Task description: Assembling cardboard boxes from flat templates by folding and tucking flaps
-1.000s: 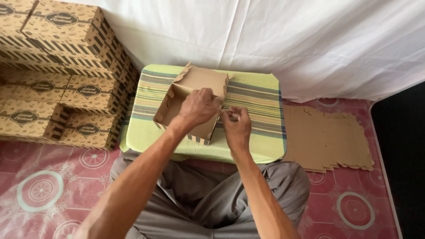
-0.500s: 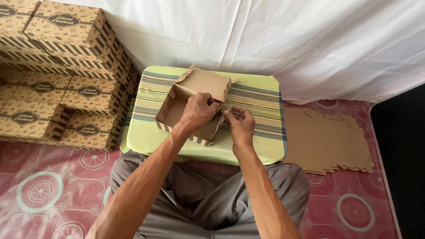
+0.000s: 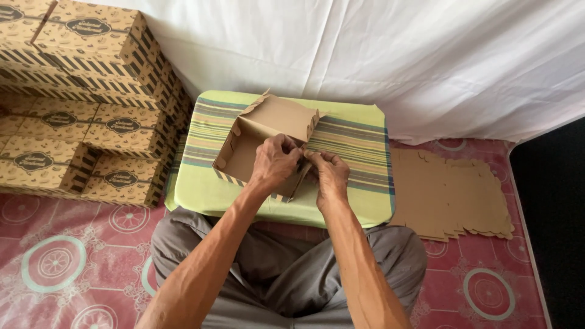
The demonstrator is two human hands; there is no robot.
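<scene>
A half-folded brown cardboard box (image 3: 256,137) with striped edges lies open on a small table with a green striped cloth (image 3: 353,137). My left hand (image 3: 275,159) grips the box's near right corner wall from above. My right hand (image 3: 329,173) pinches the same corner from the right side, fingertips touching the left hand's. The box's lid flap (image 3: 283,114) stands up at the far side. The corner tab itself is hidden under my fingers.
Finished printed boxes (image 3: 79,91) are stacked at the left against a white curtain (image 3: 396,55). A pile of flat cardboard blanks (image 3: 451,192) lies on the red patterned floor mat (image 3: 61,256) at the right. My crossed legs (image 3: 280,274) are below the table.
Both hands have shifted slightly toward the box's right corner and closed together on it. The box has tilted a little and sits nearer the table's middle.
</scene>
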